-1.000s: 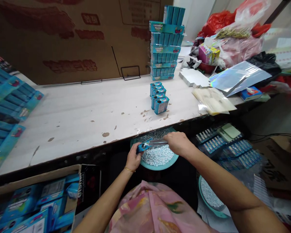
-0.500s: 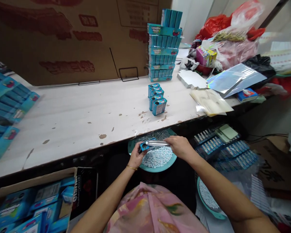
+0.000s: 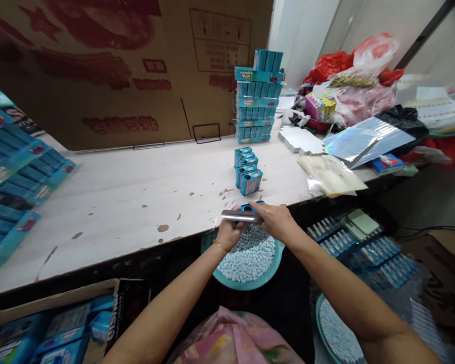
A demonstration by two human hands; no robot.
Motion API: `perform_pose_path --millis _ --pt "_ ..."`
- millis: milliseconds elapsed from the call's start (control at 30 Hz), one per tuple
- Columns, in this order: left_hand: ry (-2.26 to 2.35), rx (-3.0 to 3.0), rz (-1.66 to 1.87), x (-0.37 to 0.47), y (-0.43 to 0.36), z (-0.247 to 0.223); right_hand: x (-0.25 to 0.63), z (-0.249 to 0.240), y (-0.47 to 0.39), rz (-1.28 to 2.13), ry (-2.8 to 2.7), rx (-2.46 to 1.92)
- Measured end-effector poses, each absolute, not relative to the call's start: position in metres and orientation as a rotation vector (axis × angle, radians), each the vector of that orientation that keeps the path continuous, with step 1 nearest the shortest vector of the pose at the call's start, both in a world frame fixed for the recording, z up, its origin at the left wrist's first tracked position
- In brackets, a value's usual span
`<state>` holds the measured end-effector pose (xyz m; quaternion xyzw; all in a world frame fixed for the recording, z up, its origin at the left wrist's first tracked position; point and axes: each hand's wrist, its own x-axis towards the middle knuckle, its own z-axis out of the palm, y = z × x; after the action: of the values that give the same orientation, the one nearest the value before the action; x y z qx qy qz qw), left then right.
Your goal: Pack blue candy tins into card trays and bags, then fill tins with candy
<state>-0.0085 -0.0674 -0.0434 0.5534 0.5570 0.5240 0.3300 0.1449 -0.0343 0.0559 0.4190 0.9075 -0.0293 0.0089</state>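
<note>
Both my hands are close together at the table's front edge. My left hand (image 3: 228, 231) is closed around a small blue candy box (image 3: 246, 207), mostly hidden behind a shiny metal scoop (image 3: 237, 216). The scoop is in my right hand (image 3: 278, 221), lying level across the front of the box, and that hand's fingers also reach the box's right end. Below them is a turquoise basin (image 3: 246, 286) of small pale blue candies (image 3: 246, 258). Just beyond, several blue boxes (image 3: 251, 183) with dark round openings on top stand in a row on the table.
Stacked blue display trays (image 3: 254, 103) stand at the back, more at the left (image 3: 15, 172). A large cardboard box (image 3: 117, 76) forms the rear wall. Plastic sheets (image 3: 328, 174) and bags lie right. Below are a carton (image 3: 114, 298) of blue packs and a second candy basin (image 3: 320, 323).
Both hands have risen from over the basin to the table edge, carrying the candy box and scoop. The scoop now lies in front of the box. The view has tilted up slightly.
</note>
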Motion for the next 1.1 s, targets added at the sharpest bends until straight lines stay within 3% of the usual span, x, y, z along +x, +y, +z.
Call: perform_pose_path --millis 133,300,467,533,667,800,1100 --pt "1.392 1.362 1.344 -0.002 -0.041 -0.040 0.132 0.063 0.008 0.104 2.732 1.292" --pt "1.428 1.250 1.487 -0.043 -0.097 -0.034 0.124 0.066 0.042 0.205 2.756 1.367" --pt "2.093 1.075 1.870 -0.153 -0.204 -0.052 0.140 0.051 0.019 -0.022 3.088 1.443" --pt "2.546 0.856 1.747 -0.202 -0.256 -0.061 0.153 0.030 0.003 -0.272 3.147 1.517" --pt "3.123 0.478 0.956 -0.274 -0.350 -0.077 0.173 -0.028 -0.023 -0.963 2.820 1.668" --pt "2.757 0.581 0.801 -0.290 -0.386 -0.103 0.181 -0.059 -0.047 -1.345 2.454 1.802" --pt "2.382 0.762 0.960 -0.261 -0.331 -0.164 0.173 -0.073 -0.062 -1.450 2.425 1.766"
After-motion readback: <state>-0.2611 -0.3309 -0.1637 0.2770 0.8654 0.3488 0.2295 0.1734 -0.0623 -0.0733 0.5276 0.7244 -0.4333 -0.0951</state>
